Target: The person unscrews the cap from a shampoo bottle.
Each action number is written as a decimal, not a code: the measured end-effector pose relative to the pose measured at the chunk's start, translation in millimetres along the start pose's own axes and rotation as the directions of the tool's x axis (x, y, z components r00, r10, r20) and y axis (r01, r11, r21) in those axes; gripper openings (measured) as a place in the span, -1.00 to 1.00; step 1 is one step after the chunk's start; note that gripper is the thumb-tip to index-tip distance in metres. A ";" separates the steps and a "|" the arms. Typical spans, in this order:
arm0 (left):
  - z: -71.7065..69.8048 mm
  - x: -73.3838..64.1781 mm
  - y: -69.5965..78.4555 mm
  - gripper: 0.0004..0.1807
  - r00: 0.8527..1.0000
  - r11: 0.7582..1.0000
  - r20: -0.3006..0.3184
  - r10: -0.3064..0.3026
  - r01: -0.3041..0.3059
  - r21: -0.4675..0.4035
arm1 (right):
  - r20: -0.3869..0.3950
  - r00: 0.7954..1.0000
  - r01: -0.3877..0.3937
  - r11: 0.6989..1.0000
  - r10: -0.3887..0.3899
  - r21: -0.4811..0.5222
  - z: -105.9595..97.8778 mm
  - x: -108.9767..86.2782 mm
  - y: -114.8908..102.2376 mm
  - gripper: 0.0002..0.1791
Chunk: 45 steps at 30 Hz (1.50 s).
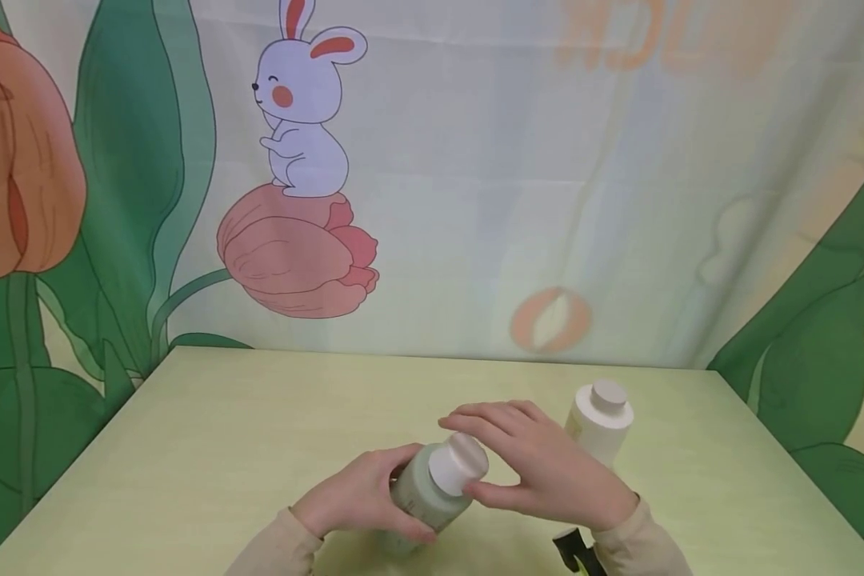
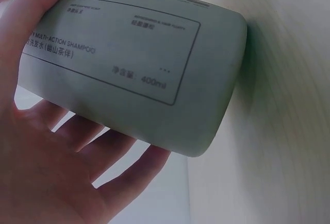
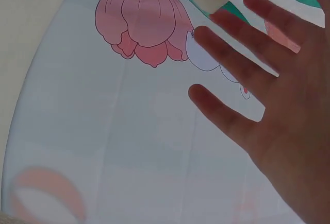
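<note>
Gripping green shampoo bottle (image 1: 423, 498) in left hand (image 1: 356, 502), right hand (image 1: 540, 468) spread over white cap (image 1: 458, 464)

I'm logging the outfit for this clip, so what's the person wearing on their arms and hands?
Both hands are bare: left hand, right hand. Long beige sleeves end at the wrists. A black device with a yellow-green part sits at the right wrist. No rings or gloves show.

1. We see a matt green plastic bottle (image 1: 421, 500) with a smooth white cap (image 1: 458, 463).
2. Right of it, a white bottle (image 1: 599, 422) looks smooth, matt plastic.
3. Behind it, the backdrop (image 1: 475, 160) is printed cloth.
</note>
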<state>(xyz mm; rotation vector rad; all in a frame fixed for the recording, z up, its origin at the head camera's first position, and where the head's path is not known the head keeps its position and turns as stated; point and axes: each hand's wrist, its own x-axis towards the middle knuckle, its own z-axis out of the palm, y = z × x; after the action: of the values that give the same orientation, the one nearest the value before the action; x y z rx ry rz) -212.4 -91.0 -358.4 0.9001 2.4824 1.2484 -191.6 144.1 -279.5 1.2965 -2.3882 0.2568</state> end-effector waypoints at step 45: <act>-0.5 -1.7 3.3 -0.33 1.000 0.999 0.017 -0.017 0.018 -0.032 | 0.024 1.000 -0.006 0.996 0.004 0.087 1.8 1.7 -2.0 -0.40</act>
<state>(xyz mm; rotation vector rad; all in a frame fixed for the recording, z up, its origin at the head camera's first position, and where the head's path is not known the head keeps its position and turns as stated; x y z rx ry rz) -209.9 -90.8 -355.7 0.8757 2.4456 1.2661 -191.2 141.1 -280.4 1.3389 -2.4249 0.3532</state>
